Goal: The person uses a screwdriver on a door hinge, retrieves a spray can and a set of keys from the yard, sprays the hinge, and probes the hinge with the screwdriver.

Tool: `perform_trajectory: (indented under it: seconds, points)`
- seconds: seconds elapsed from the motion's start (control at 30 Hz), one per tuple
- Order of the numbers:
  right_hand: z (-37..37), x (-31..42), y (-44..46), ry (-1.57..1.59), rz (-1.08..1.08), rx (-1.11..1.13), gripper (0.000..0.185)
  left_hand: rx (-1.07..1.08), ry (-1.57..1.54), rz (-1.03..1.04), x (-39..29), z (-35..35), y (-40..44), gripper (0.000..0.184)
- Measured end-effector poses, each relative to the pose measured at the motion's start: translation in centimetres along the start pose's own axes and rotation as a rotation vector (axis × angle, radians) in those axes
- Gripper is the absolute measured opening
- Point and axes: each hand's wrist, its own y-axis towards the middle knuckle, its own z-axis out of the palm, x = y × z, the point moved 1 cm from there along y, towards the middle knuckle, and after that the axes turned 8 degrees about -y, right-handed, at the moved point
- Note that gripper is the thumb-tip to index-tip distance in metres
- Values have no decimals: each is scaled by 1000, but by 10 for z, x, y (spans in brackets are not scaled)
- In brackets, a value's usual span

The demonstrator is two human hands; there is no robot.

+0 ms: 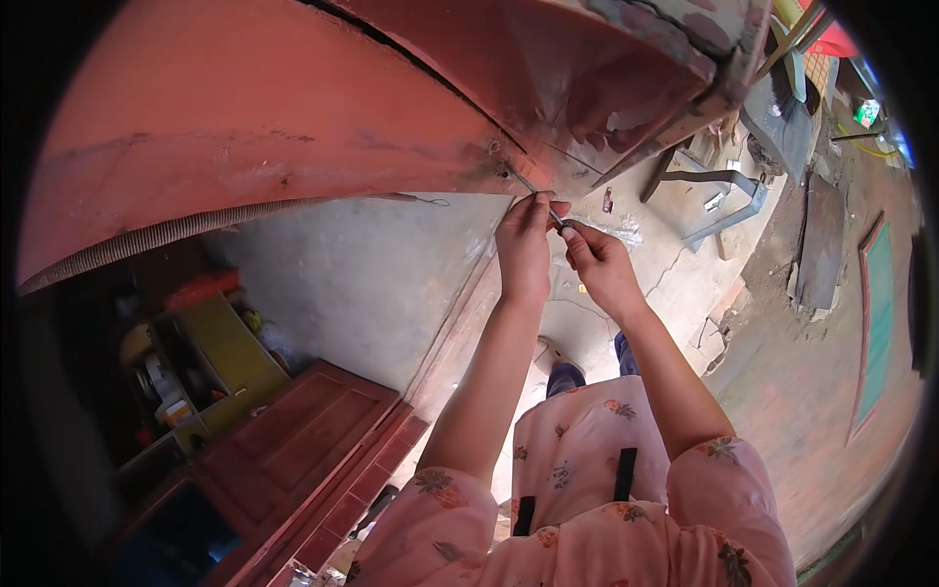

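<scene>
Holding rod [524, 180] at panel edge [391, 178]

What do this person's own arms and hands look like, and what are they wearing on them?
The left hand and right hand are bare, without gloves, and I see no watch or bracelet at either wrist. The left sleeve and right sleeve are short, loose and pale pink, printed with scattered orange-and-green motifs. The forearms are uncovered.
</scene>
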Motion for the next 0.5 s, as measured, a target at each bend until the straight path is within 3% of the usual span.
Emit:
perform_trajectory:
  seconds: [0.07,0.2,0.33,0.43,0.5]
  points:
    - [2,-6,0,13,12,4,33,8,-37,-29,-1,-1,-2,25]
    - [15,0,-15,141,-15,-25,35,51,187,-88,-6,-24,-24,33]
    - [6,15,-73,271,136,88,31,18,352,-258,-11,-66,-95,37]
    - [-14,13,-124,248,112,258,28,-10,441,-349,-9,-109,-171,34]
    - [-39,29,-155,75,102,343,23,-52,422,-327,-7,-131,-226,31]
